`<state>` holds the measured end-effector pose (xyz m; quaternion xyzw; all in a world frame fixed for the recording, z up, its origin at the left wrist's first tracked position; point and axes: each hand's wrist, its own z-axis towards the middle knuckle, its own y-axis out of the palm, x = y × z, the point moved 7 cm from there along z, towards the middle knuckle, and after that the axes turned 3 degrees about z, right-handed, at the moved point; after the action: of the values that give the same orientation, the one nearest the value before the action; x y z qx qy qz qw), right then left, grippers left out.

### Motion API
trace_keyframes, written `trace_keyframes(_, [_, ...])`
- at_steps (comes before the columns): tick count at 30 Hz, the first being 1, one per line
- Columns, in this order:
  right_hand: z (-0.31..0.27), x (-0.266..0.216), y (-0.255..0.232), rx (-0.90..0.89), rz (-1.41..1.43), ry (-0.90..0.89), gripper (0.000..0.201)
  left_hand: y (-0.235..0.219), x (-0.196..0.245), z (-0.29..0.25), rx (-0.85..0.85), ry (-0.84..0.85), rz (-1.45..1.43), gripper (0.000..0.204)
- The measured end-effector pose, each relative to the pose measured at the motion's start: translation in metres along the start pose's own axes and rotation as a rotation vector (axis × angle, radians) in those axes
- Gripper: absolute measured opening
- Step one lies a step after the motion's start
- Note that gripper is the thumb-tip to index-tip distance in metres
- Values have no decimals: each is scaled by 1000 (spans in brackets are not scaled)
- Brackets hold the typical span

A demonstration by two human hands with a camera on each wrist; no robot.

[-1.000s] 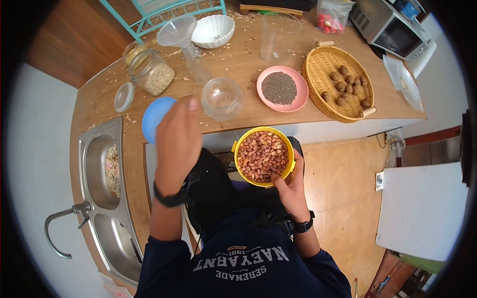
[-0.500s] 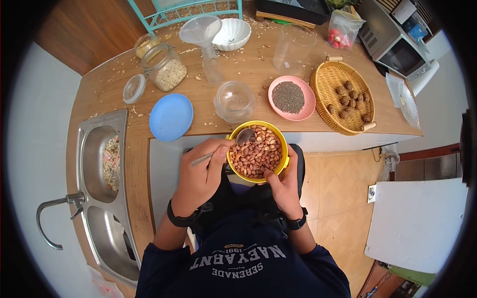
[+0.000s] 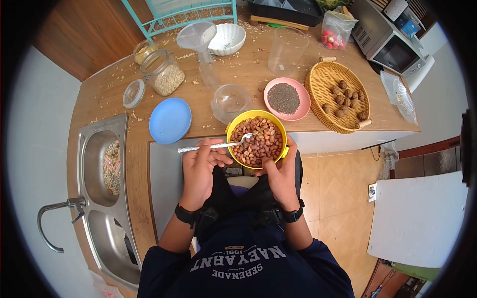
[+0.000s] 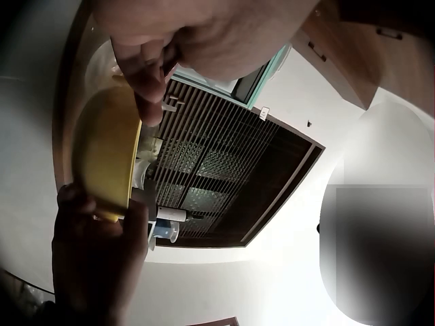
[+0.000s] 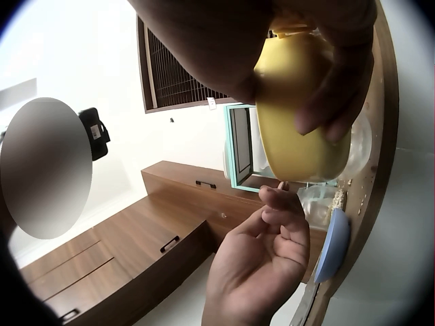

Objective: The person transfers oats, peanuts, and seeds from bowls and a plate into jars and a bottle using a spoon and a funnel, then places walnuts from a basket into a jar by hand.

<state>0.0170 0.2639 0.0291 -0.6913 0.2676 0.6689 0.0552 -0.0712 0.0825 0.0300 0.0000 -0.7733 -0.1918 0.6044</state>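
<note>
Yellow plastic marks the bowl [image 3: 257, 137] of peanuts [image 3: 258, 144] held in the middle of the head view, just off the near edge of the wooden desk [image 3: 238, 74]. The right hand [image 3: 279, 174] grips the bowl from below, fingers curled up around its lower rim; the right wrist view shows them wrapped on its underside. The left hand [image 3: 201, 169] pinches the handle of a metal spoon [image 3: 218, 145], whose tip lies among the peanuts.

On the desk above the bowl stand a clear glass bowl [image 3: 230, 102] and a pink dish of dark seeds [image 3: 286, 99]. A blue plate [image 3: 170, 119] lies to the left, a wicker tray of walnuts [image 3: 338, 97] to the right. At the left edge sits a steel sink [image 3: 99, 169].
</note>
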Motion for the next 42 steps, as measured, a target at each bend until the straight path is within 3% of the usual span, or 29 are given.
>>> trace_keyframes(11, [6,4,-2,15,64,8,68,-9,15,14,37,-1,-8,38])
trace_keyframes(21, [11,15,-15,33,117,70,71,-13,65,57,86,220,2,38])
trace_keyframes(24, [7,18,-19,26,126,84,70,-6,71,62,103,350,257,36])
trace_keyframes(26, [7,17,-20,23,129,87,70,20,76,56,-89,616,780,33])
trace_keyframes(29, [4,14,-21,22,111,75,69,29,83,41,-87,727,837,29])
trace_keyframes(33, [1,14,-20,25,122,64,69,23,93,12,-28,743,705,27])
trace_keyframes(36, [-4,14,-19,11,98,55,69,24,84,-8,-146,678,611,26])
trace_keyframes(38, [-6,12,-17,-9,76,31,69,29,65,-12,-263,653,701,27])
trace_keyframes(42, [-13,9,-13,-7,57,13,69,25,43,-23,-186,658,806,35])
